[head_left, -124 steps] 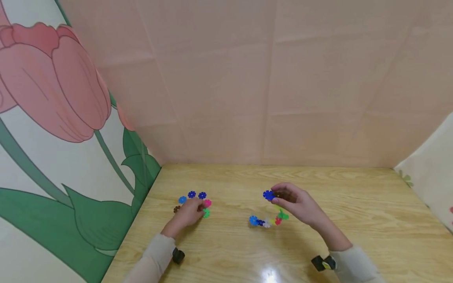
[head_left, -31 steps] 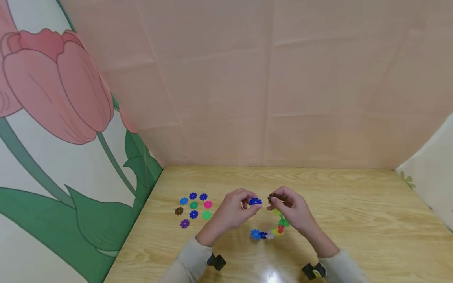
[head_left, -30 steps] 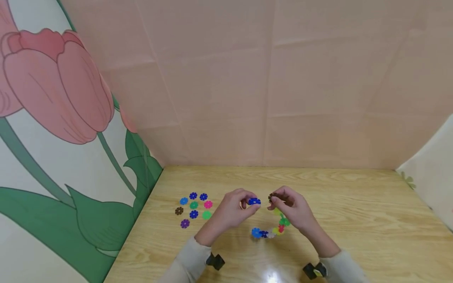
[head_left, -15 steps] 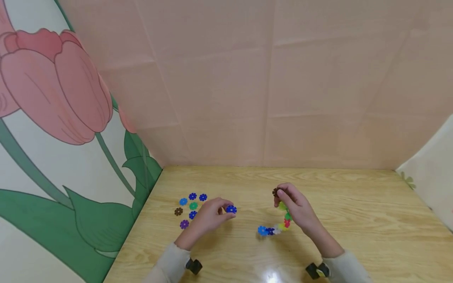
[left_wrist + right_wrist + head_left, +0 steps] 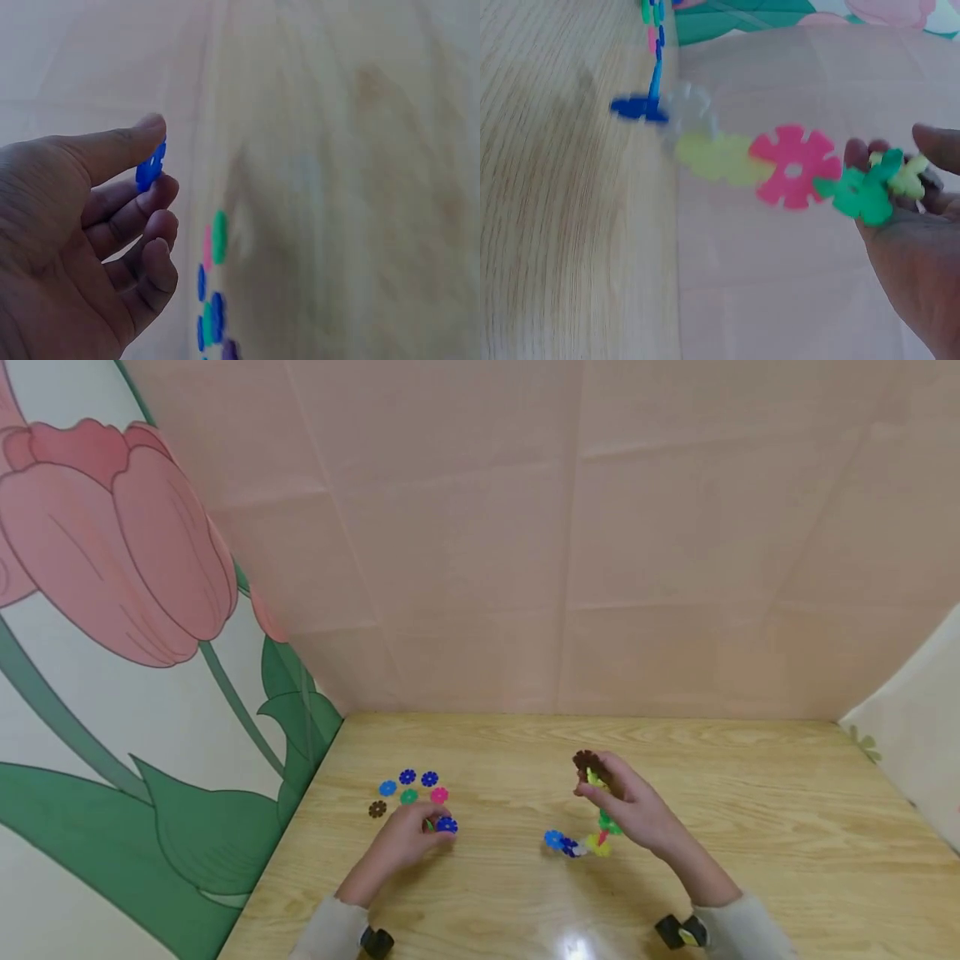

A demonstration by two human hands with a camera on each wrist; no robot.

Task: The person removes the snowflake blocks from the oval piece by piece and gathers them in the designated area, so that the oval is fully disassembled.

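Note:
Thumb and fingertips of my left hand [image 5: 401,839] pinch a dark blue notched flower disc [image 5: 152,165], held over the right side of the loose discs. My right hand [image 5: 637,802] holds the upper end of a chain of interlocked flower discs. At that end a brown disc [image 5: 585,763] stands above the fingers, with a yellow-green disc [image 5: 909,177] beside it. From there the chain runs down through a green disc [image 5: 862,196], a pink-red disc [image 5: 795,166], a yellow disc [image 5: 724,157] and a whitish disc [image 5: 692,109]. Dark blue and light blue discs [image 5: 553,839] form its free end.
Loose flower discs lie flat at the left of the wooden table [image 5: 510,910]: several blues, a brown disc [image 5: 377,809], a teal disc [image 5: 408,796] and a pink disc [image 5: 439,795]. My left hand covers some. A pinkish cloth [image 5: 465,568] hangs behind the table.
My left hand has carried the dark blue disc leftward, away from the right hand to the loose discs. In my right hand the chain has turned, its brown disc now rising above the fingers.

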